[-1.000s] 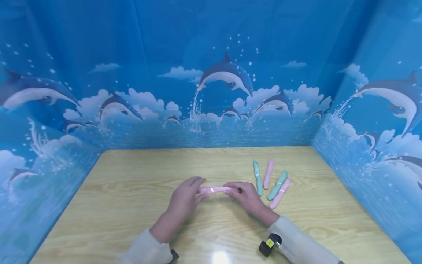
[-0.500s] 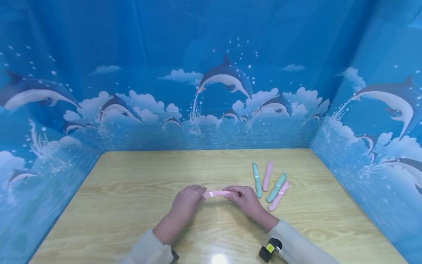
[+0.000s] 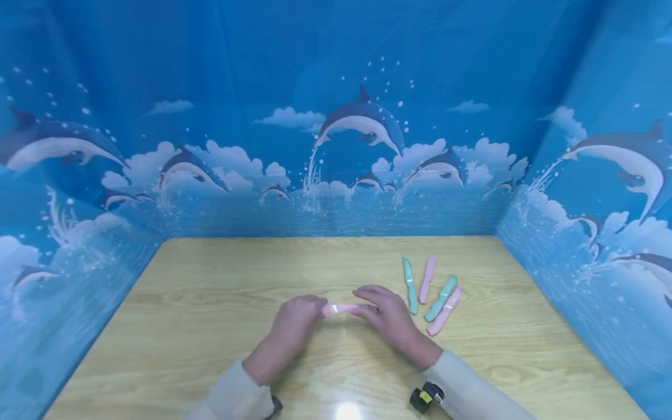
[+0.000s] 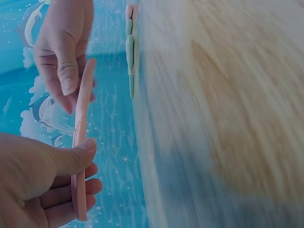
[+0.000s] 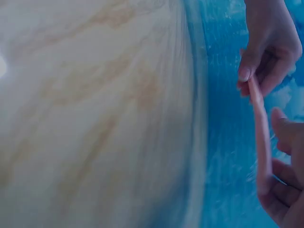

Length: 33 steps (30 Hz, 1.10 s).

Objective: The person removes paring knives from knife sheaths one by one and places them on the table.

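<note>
Left hand point(image 3: 296, 319), right hand point(image 3: 383, 315) close together, fingers pinching.

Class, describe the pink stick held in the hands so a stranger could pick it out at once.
Start at the wooden table and find the two hands near its middle. The pink stick spans between the left hand and right hand. Unlike the four sticks lying to the right, it is gripped at both ends.
</note>
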Tool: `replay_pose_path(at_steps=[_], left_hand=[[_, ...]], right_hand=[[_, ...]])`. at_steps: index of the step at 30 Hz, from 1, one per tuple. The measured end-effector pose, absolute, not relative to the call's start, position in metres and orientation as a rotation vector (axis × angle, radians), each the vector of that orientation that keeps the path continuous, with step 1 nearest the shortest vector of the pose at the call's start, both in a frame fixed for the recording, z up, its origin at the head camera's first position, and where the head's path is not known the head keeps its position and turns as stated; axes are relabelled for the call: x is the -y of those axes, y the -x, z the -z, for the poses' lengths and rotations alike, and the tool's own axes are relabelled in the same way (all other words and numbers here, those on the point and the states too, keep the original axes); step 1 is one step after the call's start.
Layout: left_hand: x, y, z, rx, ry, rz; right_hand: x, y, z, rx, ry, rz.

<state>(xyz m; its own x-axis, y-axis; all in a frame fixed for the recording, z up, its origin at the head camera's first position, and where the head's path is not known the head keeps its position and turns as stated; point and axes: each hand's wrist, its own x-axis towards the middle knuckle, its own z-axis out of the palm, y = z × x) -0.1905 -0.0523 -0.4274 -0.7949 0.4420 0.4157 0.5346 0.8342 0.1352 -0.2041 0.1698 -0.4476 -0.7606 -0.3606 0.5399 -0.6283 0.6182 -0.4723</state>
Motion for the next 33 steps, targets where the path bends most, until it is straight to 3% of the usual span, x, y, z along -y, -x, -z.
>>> replay_pose_path(at_steps=[8,33], left_hand=[[0.053,0.193,0.428,2.626,0.719,0.392],[0.058,0.190,0.429,2.637,0.704,0.486]], right_hand=[[-0.154,0.200,0.438,2.383,-0.943,-0.425],[-0.147,0.200,0.440,2.443,-0.891,-0.489]])
